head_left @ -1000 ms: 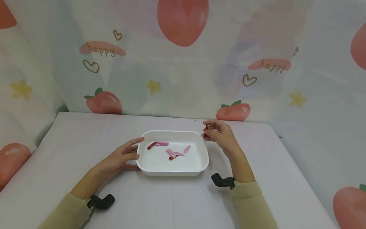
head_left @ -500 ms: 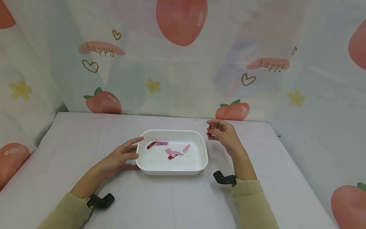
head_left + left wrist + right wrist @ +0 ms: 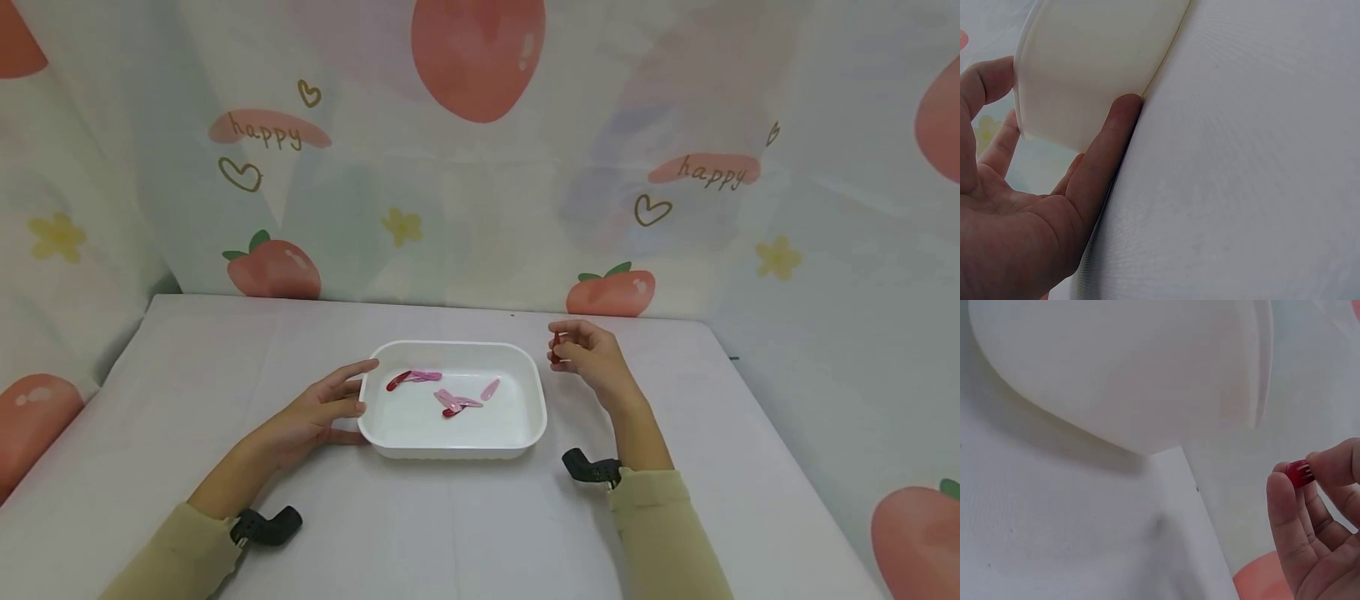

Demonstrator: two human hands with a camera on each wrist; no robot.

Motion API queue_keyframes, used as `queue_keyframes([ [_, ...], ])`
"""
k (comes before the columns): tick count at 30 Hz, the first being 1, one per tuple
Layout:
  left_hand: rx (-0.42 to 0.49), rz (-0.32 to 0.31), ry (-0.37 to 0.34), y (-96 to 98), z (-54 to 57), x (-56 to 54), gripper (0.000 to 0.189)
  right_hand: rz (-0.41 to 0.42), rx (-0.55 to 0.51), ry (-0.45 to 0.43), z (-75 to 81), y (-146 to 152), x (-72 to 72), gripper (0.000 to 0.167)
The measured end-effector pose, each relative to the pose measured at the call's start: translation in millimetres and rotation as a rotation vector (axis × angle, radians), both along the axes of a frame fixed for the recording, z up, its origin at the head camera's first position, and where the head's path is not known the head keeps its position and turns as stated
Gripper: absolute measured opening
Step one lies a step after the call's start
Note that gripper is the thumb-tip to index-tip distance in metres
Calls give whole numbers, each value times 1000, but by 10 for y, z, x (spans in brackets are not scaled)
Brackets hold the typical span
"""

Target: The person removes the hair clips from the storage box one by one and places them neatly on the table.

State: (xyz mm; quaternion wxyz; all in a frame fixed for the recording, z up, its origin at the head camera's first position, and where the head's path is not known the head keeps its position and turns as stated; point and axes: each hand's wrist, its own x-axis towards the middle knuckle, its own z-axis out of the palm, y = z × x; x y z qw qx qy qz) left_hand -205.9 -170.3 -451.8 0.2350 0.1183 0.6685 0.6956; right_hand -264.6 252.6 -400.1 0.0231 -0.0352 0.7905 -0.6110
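Observation:
A white rectangular tray (image 3: 453, 453) stands on the table in the head view. My left hand (image 3: 318, 414) is spread against its left end, fingertips at the rim and side wall; in the left wrist view one finger lies low along the wall (image 3: 1085, 69), close over the tabletop. To the right of the tray, my right hand (image 3: 596, 362) pinches a red hair clip (image 3: 1300, 474) between thumb and fingertips, raised above the table. Inside the tray lie several snap hair clips: a red one (image 3: 397, 382) beside pink ones (image 3: 426, 377) at left, and a pink one (image 3: 491, 389) at right.
A white cloth covers the table (image 3: 360, 533). Behind it hangs a pale curtain (image 3: 480, 217) printed with fruit, hearts and the word happy. Black wrist mounts (image 3: 266, 527) sit at both sleeves.
My right hand, still pinching the red hair clip, has moved a little to the right, away from the tray's right rim. The left hand and the tray stay put.

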Motion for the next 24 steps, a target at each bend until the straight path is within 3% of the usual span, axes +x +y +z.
queue_keyframes([
  [14, -4, -3, -1, 7, 14, 8, 64, -35, 63, -74, -154, 45, -65, 37],
  [24, -9, -3, 10, 8, 2, 5, 65, 12, 206, -105, -258, 99, -66, 34],
])
